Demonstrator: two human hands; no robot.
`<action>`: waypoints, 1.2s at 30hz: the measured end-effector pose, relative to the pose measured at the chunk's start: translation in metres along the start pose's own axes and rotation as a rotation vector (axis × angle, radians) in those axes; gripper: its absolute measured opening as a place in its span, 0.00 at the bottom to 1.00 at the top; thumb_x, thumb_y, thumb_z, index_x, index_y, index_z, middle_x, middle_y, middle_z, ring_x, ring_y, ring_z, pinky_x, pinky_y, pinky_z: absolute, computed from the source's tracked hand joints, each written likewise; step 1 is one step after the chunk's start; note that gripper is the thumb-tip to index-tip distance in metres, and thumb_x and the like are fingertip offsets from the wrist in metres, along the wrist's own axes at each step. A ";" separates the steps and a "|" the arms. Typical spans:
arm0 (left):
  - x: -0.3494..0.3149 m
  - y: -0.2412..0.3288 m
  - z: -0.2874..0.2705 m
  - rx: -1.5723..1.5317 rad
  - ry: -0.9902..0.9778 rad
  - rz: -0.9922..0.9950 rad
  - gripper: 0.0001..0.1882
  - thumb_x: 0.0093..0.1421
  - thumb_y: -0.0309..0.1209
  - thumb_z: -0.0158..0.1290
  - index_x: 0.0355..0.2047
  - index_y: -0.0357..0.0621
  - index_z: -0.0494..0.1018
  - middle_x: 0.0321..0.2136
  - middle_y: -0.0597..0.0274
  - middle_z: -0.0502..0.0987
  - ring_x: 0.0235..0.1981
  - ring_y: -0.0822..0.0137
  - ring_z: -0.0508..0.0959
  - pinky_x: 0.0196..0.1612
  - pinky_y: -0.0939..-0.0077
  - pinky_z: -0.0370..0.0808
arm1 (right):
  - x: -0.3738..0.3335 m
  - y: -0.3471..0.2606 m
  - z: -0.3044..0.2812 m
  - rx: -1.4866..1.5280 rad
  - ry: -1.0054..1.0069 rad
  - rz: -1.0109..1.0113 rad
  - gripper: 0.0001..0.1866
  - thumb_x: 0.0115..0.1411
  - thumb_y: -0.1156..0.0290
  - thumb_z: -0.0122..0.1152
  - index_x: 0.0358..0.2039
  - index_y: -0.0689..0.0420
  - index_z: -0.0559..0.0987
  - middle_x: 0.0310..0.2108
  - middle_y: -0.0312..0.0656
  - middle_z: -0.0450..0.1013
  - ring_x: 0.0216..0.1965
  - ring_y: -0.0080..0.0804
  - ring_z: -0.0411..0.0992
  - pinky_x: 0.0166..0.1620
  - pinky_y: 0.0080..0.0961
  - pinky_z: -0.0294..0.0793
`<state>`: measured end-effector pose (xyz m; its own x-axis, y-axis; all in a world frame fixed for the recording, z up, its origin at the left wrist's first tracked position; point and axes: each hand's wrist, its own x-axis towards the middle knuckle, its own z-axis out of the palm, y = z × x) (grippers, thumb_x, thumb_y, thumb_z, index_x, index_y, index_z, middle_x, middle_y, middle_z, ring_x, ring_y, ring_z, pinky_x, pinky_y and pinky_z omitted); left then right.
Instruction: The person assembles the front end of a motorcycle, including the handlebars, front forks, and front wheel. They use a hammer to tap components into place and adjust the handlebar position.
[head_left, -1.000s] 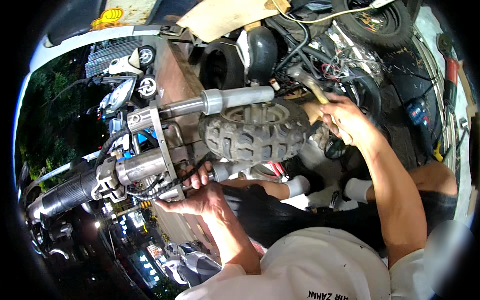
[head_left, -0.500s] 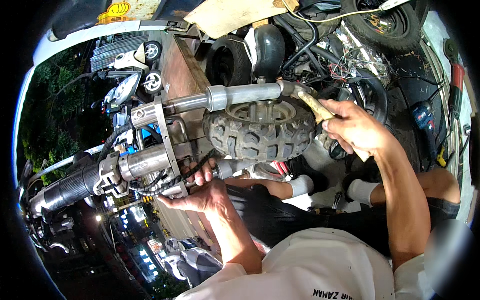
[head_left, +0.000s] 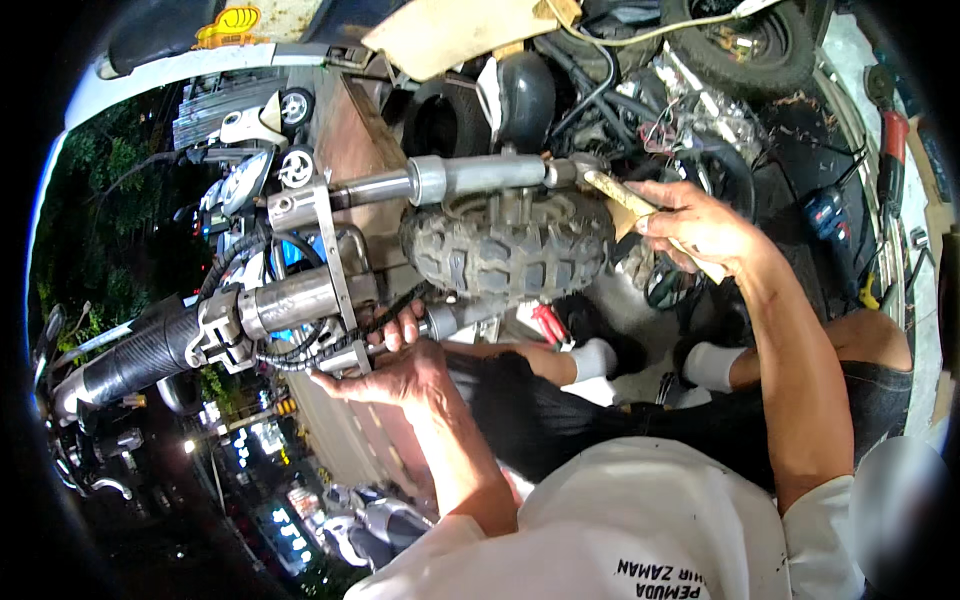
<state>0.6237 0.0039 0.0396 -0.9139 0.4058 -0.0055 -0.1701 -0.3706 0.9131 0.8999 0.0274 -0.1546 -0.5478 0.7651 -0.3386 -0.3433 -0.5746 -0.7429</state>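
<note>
A fork with a knobbly-tyred wheel between its two legs lies sideways in front of me. My right hand is wrapped round the pale wooden handle of a hammer. The hammer's head is at the outer end of the far fork leg; whether it touches cannot be made out. My left hand grips the near fork leg beside the metal fork clamp, its fingertips showing over the top. A black cable runs past those fingers.
Handlebar parts and a thick ribbed steering tube reach left. Behind the wheel lie loose tyres, a black frame and tangled wires. A blue power drill and a red-handled tool are at the right. Parked scooters stand beyond.
My right hand has risen slightly, and the hammer's handle lies at a flatter angle. My left hand keeps its hold on the fork leg. The whole view has shifted a little.
</note>
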 end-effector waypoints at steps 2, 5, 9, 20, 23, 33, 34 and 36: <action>0.021 -0.010 -0.016 -0.002 -0.278 -0.071 0.37 0.52 0.71 0.55 0.43 0.50 0.76 0.21 0.69 0.63 0.21 0.67 0.64 0.30 0.62 0.74 | 0.009 0.018 -0.022 0.134 0.129 0.010 0.25 0.63 0.73 0.59 0.61 0.63 0.73 0.23 0.34 0.68 0.16 0.18 0.64 0.16 0.17 0.65; 0.021 -0.006 -0.020 0.009 -0.332 -0.074 0.37 0.50 0.71 0.58 0.42 0.51 0.75 0.24 0.71 0.61 0.24 0.70 0.64 0.28 0.69 0.70 | 0.016 0.032 -0.032 -0.037 0.428 0.180 0.23 0.63 0.74 0.57 0.59 0.62 0.74 0.22 0.34 0.69 0.16 0.19 0.64 0.16 0.20 0.63; 0.027 -0.008 -0.026 0.007 -0.339 -0.077 0.38 0.53 0.74 0.52 0.36 0.47 0.74 0.20 0.70 0.61 0.19 0.68 0.62 0.28 0.62 0.69 | -0.003 -0.007 0.007 -0.044 0.048 -0.022 0.23 0.63 0.75 0.57 0.59 0.62 0.73 0.22 0.33 0.69 0.17 0.18 0.65 0.16 0.20 0.63; 0.026 -0.001 -0.025 -0.017 -0.315 -0.138 0.36 0.55 0.72 0.50 0.37 0.49 0.70 0.20 0.69 0.59 0.17 0.66 0.59 0.28 0.60 0.67 | -0.012 -0.011 -0.001 -0.038 0.023 -0.016 0.26 0.63 0.76 0.57 0.62 0.63 0.70 0.23 0.33 0.69 0.13 0.17 0.62 0.15 0.19 0.63; 0.023 -0.001 -0.020 -0.051 -0.371 -0.168 0.39 0.55 0.75 0.48 0.30 0.46 0.69 0.17 0.68 0.60 0.15 0.67 0.59 0.25 0.63 0.65 | 0.004 0.005 -0.009 0.083 0.150 -0.050 0.25 0.62 0.77 0.57 0.61 0.65 0.70 0.22 0.34 0.69 0.14 0.18 0.64 0.15 0.20 0.63; 0.033 -0.003 -0.029 -0.183 -0.525 -0.213 0.38 0.57 0.74 0.48 0.33 0.49 0.74 0.14 0.69 0.64 0.12 0.69 0.61 0.21 0.69 0.61 | -0.001 0.004 -0.002 0.028 0.126 -0.060 0.31 0.64 0.75 0.58 0.68 0.62 0.66 0.24 0.31 0.69 0.17 0.18 0.64 0.16 0.18 0.63; 0.033 0.000 -0.030 -0.230 -0.542 -0.287 0.36 0.57 0.74 0.49 0.34 0.51 0.75 0.16 0.67 0.68 0.13 0.68 0.63 0.21 0.68 0.61 | 0.002 0.008 0.001 0.003 0.186 -0.055 0.30 0.63 0.76 0.56 0.67 0.62 0.68 0.24 0.33 0.69 0.17 0.20 0.65 0.16 0.20 0.65; 0.034 0.005 -0.034 -0.218 -0.588 -0.247 0.36 0.57 0.74 0.49 0.34 0.52 0.75 0.16 0.67 0.68 0.14 0.67 0.64 0.23 0.67 0.62 | 0.021 0.056 -0.024 -0.115 0.385 -0.017 0.26 0.61 0.76 0.57 0.61 0.62 0.73 0.23 0.37 0.70 0.18 0.25 0.67 0.16 0.26 0.67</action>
<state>0.5797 -0.0126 0.0305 -0.4965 0.8648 0.0751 -0.4755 -0.3434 0.8099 0.8875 0.0184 -0.2178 -0.2095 0.8395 -0.5013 -0.2501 -0.5417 -0.8025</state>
